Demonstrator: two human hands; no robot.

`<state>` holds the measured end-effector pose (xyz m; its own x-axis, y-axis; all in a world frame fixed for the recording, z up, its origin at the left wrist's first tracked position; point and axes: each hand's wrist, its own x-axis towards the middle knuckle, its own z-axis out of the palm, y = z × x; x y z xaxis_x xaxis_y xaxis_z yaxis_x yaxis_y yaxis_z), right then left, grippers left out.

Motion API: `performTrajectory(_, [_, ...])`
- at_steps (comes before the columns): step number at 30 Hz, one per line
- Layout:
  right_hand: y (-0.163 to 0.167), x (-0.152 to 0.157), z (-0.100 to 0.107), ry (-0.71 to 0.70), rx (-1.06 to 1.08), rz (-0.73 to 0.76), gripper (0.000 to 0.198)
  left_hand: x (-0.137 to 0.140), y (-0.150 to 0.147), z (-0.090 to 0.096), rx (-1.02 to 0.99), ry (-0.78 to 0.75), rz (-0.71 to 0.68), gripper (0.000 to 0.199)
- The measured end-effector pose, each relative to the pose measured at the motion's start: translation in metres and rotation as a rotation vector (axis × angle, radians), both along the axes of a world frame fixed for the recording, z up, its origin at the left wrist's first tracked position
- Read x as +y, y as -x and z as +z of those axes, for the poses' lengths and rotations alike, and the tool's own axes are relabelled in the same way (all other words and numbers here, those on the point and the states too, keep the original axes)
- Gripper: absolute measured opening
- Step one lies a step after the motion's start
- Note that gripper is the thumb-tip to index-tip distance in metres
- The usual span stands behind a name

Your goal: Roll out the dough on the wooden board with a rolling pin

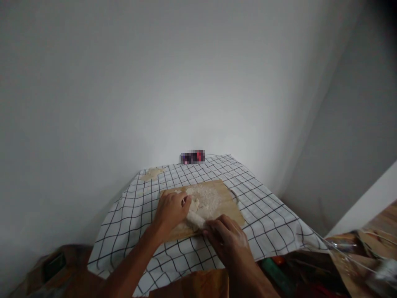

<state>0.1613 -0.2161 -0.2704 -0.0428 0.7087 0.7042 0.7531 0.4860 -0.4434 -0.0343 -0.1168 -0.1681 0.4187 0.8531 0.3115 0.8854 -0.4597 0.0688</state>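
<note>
Grips the near end of a pale, floury cylinder [197,219] with the right hand [228,238], with fingers bent and closed on it. Touches the far end with the left hand [173,207], with fingers curled over the top. Cannot tell whether holding tight there or only pressing down. Cannot tell, either, whether looking at a rolling pin or at rolled-up dough. Has the cylinder over the near part of a wooden board [231,209], slanting from the left hand down to the right hand. Just past the cylinder, on the same board, shows little dough lumps [195,204] and lots of loose white flour [211,195]. Under the board, shows a white tablecloth [263,225] with thin black squares. Near the far left corner of the tablecloth, shows a flat, pale patch [151,174], maybe dough. At the back, by the white wall [186,82], shows a small dark and pink object [192,157], too blurry to name. Low down on the right, below the tablecloth, shows a green thing [277,273], partly hidden.
</note>
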Motion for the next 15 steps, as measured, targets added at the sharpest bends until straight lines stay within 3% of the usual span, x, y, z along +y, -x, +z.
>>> performTrajectory(6, [0.009,0.002,0.008,-0.024,0.031,-0.088,0.021,0.037,-0.015,-0.017,-0.063,-0.034,-0.097,0.030])
performTrajectory(10, [0.008,0.001,0.011,-0.060,0.134,-0.007,0.022,0.049,-0.019,-0.022,-0.026,-0.014,-0.113,0.034])
performTrajectory(15, [0.008,-0.006,0.005,-0.112,0.193,0.109,0.038,0.062,-0.030,-0.016,0.042,0.064,-0.146,0.036])
